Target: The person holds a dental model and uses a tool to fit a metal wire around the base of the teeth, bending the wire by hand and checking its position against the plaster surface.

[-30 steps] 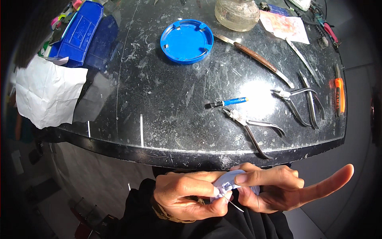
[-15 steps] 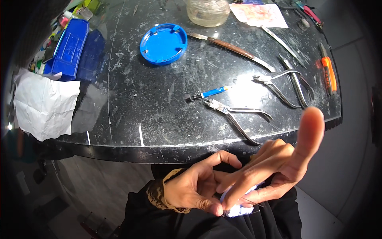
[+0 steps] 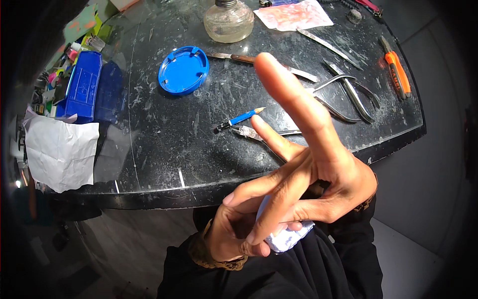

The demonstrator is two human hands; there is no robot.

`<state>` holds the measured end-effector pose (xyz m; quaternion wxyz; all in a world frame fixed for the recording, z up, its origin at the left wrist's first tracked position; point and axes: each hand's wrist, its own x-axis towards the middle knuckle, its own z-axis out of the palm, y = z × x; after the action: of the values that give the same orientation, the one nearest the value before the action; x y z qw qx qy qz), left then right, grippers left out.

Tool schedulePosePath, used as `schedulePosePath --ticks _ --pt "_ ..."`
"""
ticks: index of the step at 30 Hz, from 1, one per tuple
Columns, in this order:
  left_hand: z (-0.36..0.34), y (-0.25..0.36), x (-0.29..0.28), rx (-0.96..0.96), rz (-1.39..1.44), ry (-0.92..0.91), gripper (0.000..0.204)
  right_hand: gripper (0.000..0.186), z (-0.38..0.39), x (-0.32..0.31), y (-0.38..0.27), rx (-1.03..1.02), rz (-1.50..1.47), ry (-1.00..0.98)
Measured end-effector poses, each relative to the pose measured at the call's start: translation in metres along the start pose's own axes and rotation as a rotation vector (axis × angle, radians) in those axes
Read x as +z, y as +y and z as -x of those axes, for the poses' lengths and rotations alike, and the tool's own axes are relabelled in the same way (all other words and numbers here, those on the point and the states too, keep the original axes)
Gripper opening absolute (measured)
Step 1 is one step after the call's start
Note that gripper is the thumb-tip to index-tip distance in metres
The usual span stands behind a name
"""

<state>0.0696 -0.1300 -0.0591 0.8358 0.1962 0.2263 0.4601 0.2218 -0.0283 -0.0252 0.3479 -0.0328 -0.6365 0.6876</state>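
My left hand (image 3: 226,241) is low in front of my body, below the table edge, closed around a small white, pale blue-tinted piece (image 3: 288,238). My right hand (image 3: 323,174) crosses over it with its fingers spread wide. One long finger sticks up toward the camera, and another lies across the white piece. Both wrists show patterned cuffs over black sleeves. Much of the piece is hidden by the fingers.
The dark scratched table (image 3: 149,197) carries a blue round lid (image 3: 183,70), a glass bottle (image 3: 229,21), a short blue pencil (image 3: 239,119), metal pliers (image 3: 343,97), an orange-handled cutter (image 3: 397,72), a brown-handled knife (image 3: 239,58), a blue box (image 3: 82,84) and white paper (image 3: 62,152).
My right hand has lifted off the white piece and risen toward the camera, its fingers spreading. The view has tilted so the table sits higher. My left hand still holds the piece.
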Motion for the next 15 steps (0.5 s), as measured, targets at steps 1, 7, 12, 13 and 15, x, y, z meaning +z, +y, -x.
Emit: schedulePosePath --ticks 1,7,12,13,15 --pt "0.000 0.001 0.001 -0.043 -0.014 0.053 0.042 0.106 -0.001 0.000 0.000 -0.001 -0.006 -0.016" --pt "-0.002 0.003 0.011 -0.011 0.113 0.046 0.081 0.111 -0.003 -0.006 0.003 -0.030 0.033 -0.152" --pt "-0.005 0.001 0.014 0.124 0.187 0.089 0.079 0.096 -0.001 0.003 -0.008 0.011 0.040 0.150" --pt "-0.005 0.002 0.012 0.170 0.217 0.058 0.077 0.090 -0.001 0.006 -0.010 0.024 0.060 0.219" --pt "-0.001 0.001 0.000 0.245 0.309 -0.044 0.072 0.078 -0.002 0.013 -0.013 0.049 0.096 0.355"
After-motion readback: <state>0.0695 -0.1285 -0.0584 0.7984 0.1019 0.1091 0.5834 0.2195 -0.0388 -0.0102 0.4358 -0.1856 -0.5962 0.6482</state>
